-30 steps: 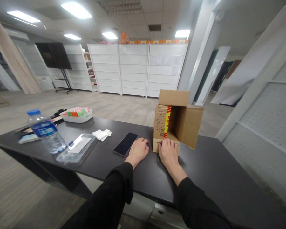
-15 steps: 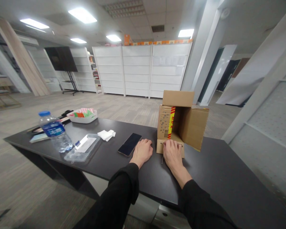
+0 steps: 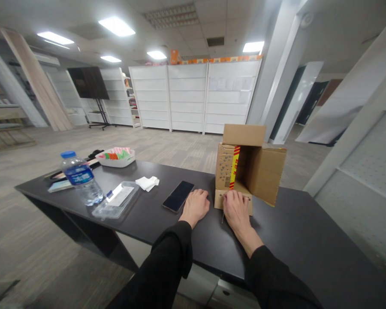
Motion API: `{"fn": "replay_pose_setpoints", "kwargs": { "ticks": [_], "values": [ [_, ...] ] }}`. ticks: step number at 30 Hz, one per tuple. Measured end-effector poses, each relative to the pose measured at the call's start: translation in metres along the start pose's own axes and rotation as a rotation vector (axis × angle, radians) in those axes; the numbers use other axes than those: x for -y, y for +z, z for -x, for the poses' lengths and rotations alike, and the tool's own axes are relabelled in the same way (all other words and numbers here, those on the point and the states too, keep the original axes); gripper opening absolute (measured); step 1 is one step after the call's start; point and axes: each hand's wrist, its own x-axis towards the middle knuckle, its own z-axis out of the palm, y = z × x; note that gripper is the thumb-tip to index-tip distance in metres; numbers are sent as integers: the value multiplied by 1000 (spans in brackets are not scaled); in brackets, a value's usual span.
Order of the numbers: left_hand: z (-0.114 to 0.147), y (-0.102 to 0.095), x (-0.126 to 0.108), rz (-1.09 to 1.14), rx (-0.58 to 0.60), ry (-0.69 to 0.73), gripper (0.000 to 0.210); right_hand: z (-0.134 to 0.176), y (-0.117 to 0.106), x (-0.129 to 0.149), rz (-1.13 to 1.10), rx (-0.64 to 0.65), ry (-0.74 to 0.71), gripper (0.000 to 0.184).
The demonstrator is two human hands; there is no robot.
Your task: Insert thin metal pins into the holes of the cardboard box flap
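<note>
My right hand point(image 3: 236, 211) is closed at the low front flap of an open cardboard box point(image 3: 224, 165). A thin dark rod point(image 3: 222, 218) sticks out below its fingers; the rest of it is hidden, and I cannot tell its kind. The flap point(image 3: 219, 200) has small holes in it, and yellow and red tape point(image 3: 234, 167) runs down the box front. My left hand point(image 3: 197, 206) rests palm down on the dark table point(image 3: 289, 231), fingers slightly bent and holding nothing. Right beside it lies a black smartphone point(image 3: 179, 196), screen up.
Left of the phone are folded white tissues point(image 3: 147, 183) and a clear plastic case point(image 3: 116, 201) with a paper slip. A water bottle point(image 3: 82, 178) with a blue cap stands near the front edge. Behind it sits a white basket point(image 3: 116, 161) of colourful packets, next to a light-blue book point(image 3: 59, 186).
The whole view has shifted slightly, so everything sits a little lower and further right. My hands stay in the same places against the phone and the box.
</note>
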Motion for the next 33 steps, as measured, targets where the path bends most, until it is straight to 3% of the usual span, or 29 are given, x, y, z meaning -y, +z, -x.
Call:
{"fn": "replay_pose_setpoints", "kwargs": {
  "ticks": [12, 33],
  "values": [
    [0, 2, 1, -20, 11, -5, 21, 0, -4, 0, -76, -129, -40, 13],
    [0, 3, 2, -12, -11, 9, 24, 5, -12, -10, -487, -407, -72, 7]
  ]
}}
